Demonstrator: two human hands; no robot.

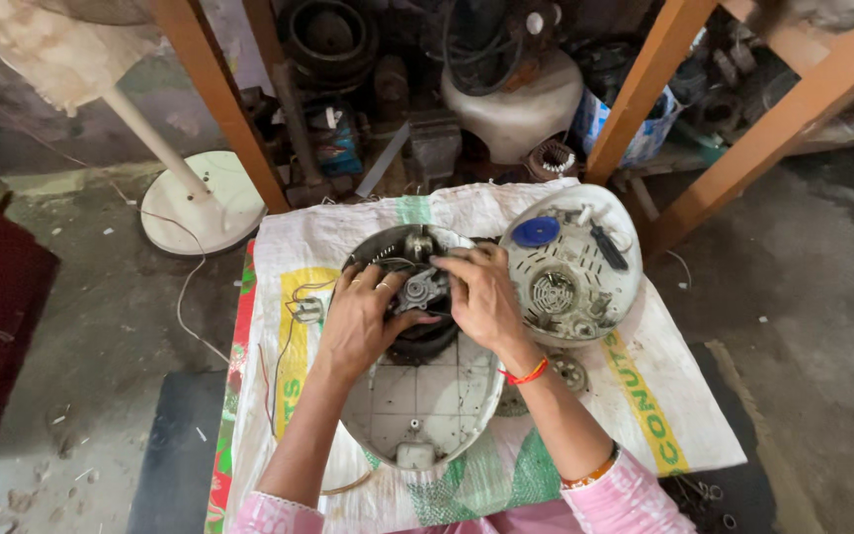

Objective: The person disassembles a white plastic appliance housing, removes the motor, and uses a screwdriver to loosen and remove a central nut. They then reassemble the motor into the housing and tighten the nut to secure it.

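Observation:
An oval white plastic housing (427, 405) lies open on a woven sack, its ribbed inside facing up. At its far end sits a grey metal motor (419, 289) over a black round part. My left hand (363, 321) grips the motor's left side, fingers curled on it. From the right, my right hand (483, 297) holds the same motor, fingertips on its top edge. A red thread circles the right wrist.
A second round white cover (570, 267) lies to the right, holding a blue cap (536, 231), a dark screwdriver (607, 246) and small parts. Loose wires (298, 307) trail left. A white fan stand (200, 203), orange wooden legs (214, 89) and motor scrap stand behind.

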